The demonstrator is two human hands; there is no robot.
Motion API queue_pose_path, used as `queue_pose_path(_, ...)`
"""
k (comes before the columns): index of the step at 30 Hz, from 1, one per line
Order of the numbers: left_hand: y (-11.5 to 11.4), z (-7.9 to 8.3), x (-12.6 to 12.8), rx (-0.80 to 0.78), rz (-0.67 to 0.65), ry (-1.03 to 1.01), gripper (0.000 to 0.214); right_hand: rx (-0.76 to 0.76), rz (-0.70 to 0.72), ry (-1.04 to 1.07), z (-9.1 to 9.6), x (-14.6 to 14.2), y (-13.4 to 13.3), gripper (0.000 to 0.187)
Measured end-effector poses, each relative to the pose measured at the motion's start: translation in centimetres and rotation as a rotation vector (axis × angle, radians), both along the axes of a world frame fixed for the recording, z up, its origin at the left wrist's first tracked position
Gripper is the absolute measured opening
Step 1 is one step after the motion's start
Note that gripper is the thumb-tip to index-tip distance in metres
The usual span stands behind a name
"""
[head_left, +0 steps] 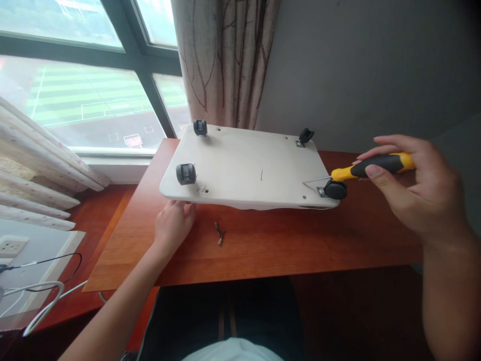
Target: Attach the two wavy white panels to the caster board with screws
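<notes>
A pale wooden board lies upside down on a reddish wooden table, with black caster wheels at its corners. My right hand is closed on a yellow and black screwdriver. Its metal shaft points at the plate of the near right caster. My left hand rests at the board's near left edge with its fingers curled against it, below another caster. Two small brown screws lie on the table just in front of the board.
Two more casters sit at the board's far corners. A patterned curtain hangs behind it, next to a large window. At lower left are a wall socket and white and black cables.
</notes>
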State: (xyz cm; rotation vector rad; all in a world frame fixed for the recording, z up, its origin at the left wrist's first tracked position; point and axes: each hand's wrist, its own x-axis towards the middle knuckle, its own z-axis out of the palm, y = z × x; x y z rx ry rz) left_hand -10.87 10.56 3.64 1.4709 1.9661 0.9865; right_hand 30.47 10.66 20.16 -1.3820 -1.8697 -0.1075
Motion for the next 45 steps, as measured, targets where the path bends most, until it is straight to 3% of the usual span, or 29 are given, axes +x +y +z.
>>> queue_pose_path(2,-0.4,0.1,0.1,0.015,-0.157,0.504,0.029,-0.006,-0.002,0.001,0.0,0.0,0.0,0.045)
queue_pose_path(4,-0.9,0.1,0.3,0.045,-0.310,0.754,0.038,-0.011,-0.005,0.005,-0.1,0.0,0.0,0.045)
queue_pose_path(8,-1.2,-0.6,1.2,0.152,-0.549,0.819,0.052,-0.011,0.004,0.011,-0.2,0.3,0.1,0.045)
queue_pose_path(11,-0.3,-1.2,1.9,0.168,-0.634,0.757,0.058,-0.007,0.006,0.005,-0.2,0.5,0.2,0.044)
queue_pose_path(16,0.4,-1.1,2.6,0.144,-0.684,0.725,0.052,-0.010,0.009,0.000,-0.2,0.6,0.0,0.043)
queue_pose_path(20,-1.2,-1.0,1.9,0.260,-0.679,0.691,0.049,-0.007,0.012,0.025,-0.3,0.7,-0.2,0.042)
queue_pose_path(26,-3.4,-2.1,0.5,0.383,-0.604,0.611,0.027,0.000,0.007,0.035,-0.3,0.6,-0.2,0.042)
queue_pose_path(30,-3.1,-2.1,0.7,0.367,-0.553,0.655,0.024,0.002,-0.001,0.026,-0.4,0.6,0.0,0.042)
queue_pose_path(38,-1.8,-1.3,1.6,0.280,-0.607,0.672,0.029,0.007,0.021,0.046,-0.4,0.7,-0.3,0.041)
queue_pose_path(41,-1.9,-1.4,1.4,0.294,-0.574,0.637,0.027,0.054,0.060,0.155,-0.7,0.5,-0.1,0.041)
queue_pose_path(45,-2.7,-1.2,1.6,0.325,-0.492,0.416,0.020,0.092,0.203,0.539,-1.5,-0.4,0.1,0.034)
